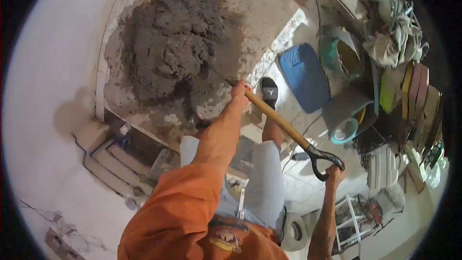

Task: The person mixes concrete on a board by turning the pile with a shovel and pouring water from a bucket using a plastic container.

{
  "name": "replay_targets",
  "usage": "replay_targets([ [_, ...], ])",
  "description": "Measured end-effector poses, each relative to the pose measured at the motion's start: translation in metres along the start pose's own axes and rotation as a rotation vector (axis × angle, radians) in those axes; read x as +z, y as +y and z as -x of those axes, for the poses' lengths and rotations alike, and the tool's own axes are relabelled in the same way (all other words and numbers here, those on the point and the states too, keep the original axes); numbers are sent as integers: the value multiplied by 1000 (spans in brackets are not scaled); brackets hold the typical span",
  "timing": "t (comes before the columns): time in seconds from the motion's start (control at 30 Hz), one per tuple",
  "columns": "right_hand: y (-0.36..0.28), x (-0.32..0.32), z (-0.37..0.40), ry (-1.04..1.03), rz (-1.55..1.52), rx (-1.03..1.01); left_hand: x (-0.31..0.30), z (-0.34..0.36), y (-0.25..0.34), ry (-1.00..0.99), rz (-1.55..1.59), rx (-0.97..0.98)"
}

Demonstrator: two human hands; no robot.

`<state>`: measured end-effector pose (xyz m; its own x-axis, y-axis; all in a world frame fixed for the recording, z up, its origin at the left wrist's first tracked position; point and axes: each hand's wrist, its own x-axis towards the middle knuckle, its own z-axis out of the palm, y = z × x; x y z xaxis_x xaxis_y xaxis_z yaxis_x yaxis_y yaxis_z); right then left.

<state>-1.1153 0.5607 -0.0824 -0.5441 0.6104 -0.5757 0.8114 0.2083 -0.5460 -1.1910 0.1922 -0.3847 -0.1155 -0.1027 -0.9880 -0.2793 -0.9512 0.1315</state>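
Note:
A large grey heap of wet mortar (168, 48) lies on the tiled floor ahead of me. I hold a shovel with a wooden shaft (279, 121) and a black D-grip (322, 160). My left hand (239, 94) is clenched around the shaft low down, close to the heap. My right hand (334, 174) grips the black D-handle at the back. The shovel's blade is dug into the edge of the mortar and is mostly hidden. My foot in a black sandal (269, 92) stands beside the heap.
A blue plastic lid (304, 76) lies on the floor to the right. Buckets (345, 127), sacks and stacked boards (418, 96) crowd the right side. A white wall (48, 67) runs along the left, with low steps (113, 163) below it. A white stool (353, 221) stands near my right arm.

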Motion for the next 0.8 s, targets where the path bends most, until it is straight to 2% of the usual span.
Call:
replay_targets([
  [0.03,2,-1,-8,8,61,-12,-6,4,-4,76,-59,21],
  [0.07,25,-8,-21,-50,-215,76,-9,1,-4,132,-110,55],
  [0.17,2,1,-16,-119,-74,501,-46,23,9,285,-215,132],
  [0.2,48,-10,-35,-280,-137,569,-59,18,16,299,-266,182],
  [0.23,98,-19,-62,-453,-226,742,-65,14,24,307,-314,233],
  [0.3,113,-3,-76,-579,-62,972,-69,36,49,363,-558,304],
  [0.4,82,15,-61,-847,-4,954,-50,55,87,410,-842,413],
  [0.47,69,34,-81,-890,270,871,-46,37,103,457,-908,524],
  [0.53,66,47,-90,-929,551,807,-69,29,105,563,-902,659],
  [0.57,66,44,-85,-955,695,777,-79,43,100,567,-819,575],
  [0.6,63,41,-86,-900,429,776,-56,86,108,561,-728,514],
  [0.63,54,42,-90,-838,157,756,-45,111,117,472,-618,496],
  [0.7,-37,45,-47,-615,62,441,-40,152,130,237,-387,465],
  [0.73,-48,39,-40,-553,42,338,-41,166,133,85,-266,455],
  [0.8,-40,24,-35,-558,-197,340,-20,186,133,116,-86,398],
])
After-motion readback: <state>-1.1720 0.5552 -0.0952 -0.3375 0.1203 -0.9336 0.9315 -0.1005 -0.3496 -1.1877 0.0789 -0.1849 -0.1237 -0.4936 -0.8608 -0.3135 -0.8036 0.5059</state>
